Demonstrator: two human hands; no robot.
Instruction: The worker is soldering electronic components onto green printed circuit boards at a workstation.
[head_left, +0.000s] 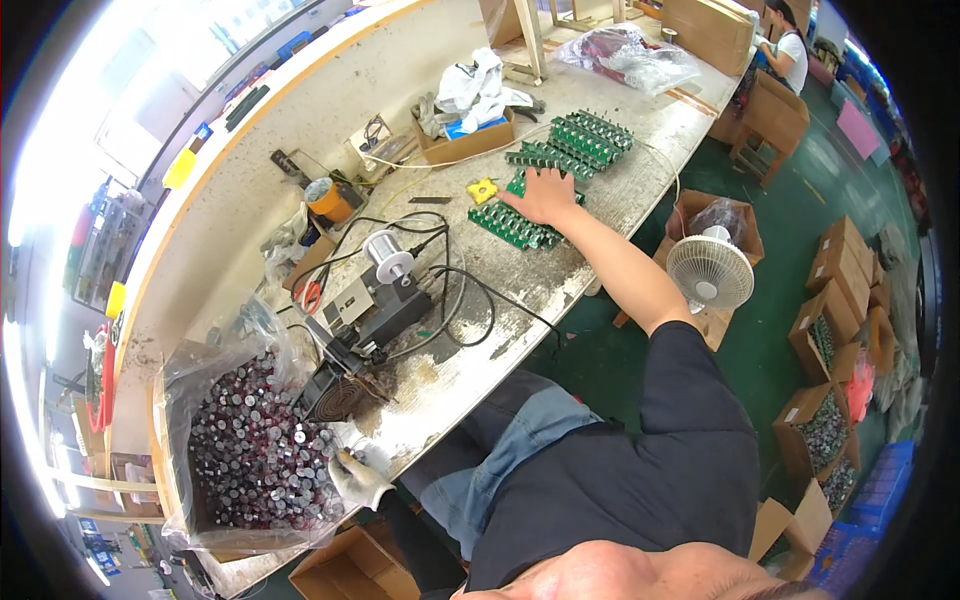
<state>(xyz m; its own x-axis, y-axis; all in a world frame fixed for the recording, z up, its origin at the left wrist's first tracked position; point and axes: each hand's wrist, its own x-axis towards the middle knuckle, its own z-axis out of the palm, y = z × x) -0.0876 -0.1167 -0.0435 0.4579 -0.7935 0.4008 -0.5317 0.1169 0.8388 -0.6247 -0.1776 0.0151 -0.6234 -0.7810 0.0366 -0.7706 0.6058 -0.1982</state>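
The green circuit boards [512,227] lie in rows at the bench's far middle, with your right hand [546,197] over them, fingers spread; whether they grip a board, I cannot tell. A yellow piece [482,191] sits just left of that hand. Your gloved left hand [358,484], near left, has loosely curled fingers beside the small round metal parts [258,450]; I cannot tell whether it holds one. Between your hands stands a white spool [388,257].

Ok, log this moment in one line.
left hand: gloved, by parts box, grip unclear | right hand: at circuit boards | nearby: white spool
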